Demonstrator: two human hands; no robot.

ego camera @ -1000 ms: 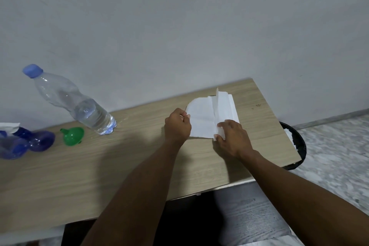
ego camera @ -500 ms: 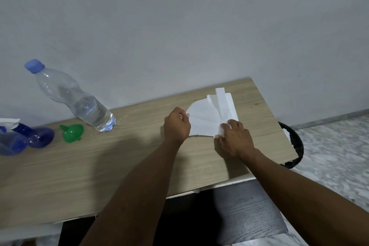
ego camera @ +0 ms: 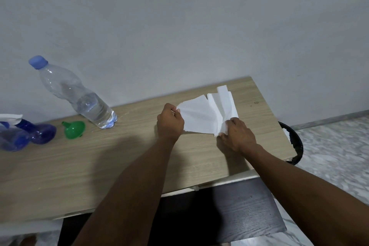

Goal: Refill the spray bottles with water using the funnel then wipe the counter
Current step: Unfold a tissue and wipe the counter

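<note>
A white paper towel lies spread on the right part of the wooden counter. My left hand pinches its left edge and my right hand grips its bunched right lower corner. Far left, two blue spray bottles sit at the frame's edge, one with a white trigger head. A green funnel lies on its side beside them. A clear water bottle with a blue cap stands behind the funnel, partly filled.
A grey wall runs right behind the counter. A black bin with white paper in it stands on the floor past the counter's right end. A dark wooden seat sits below the front edge.
My left hand has drawn the towel's left edge out to the left, so the sheet is spread wider. My right hand has bunched up the right corner. The bottles and funnel stayed put.
</note>
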